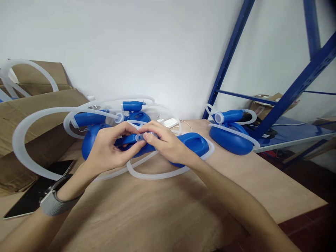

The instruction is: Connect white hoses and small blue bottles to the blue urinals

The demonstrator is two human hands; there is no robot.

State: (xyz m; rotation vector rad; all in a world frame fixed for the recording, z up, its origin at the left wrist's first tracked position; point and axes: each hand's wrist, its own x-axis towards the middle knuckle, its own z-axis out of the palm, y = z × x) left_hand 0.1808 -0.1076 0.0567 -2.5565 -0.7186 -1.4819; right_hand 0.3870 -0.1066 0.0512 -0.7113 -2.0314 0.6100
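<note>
Over the wooden table, my left hand is closed round a blue plastic tube piece. My right hand pinches the clear end of a translucent hose where it meets that blue piece. Both hands hover just in front of a blue plastic container lying on the table, with the hose looping beneath them. A grey watch sits on my left wrist.
More blue containers with ribbed white hoses lie behind at left and another at right. Cardboard boxes stand at left, a dark tablet lies by my left arm, and a blue metal shelf frame rises at right.
</note>
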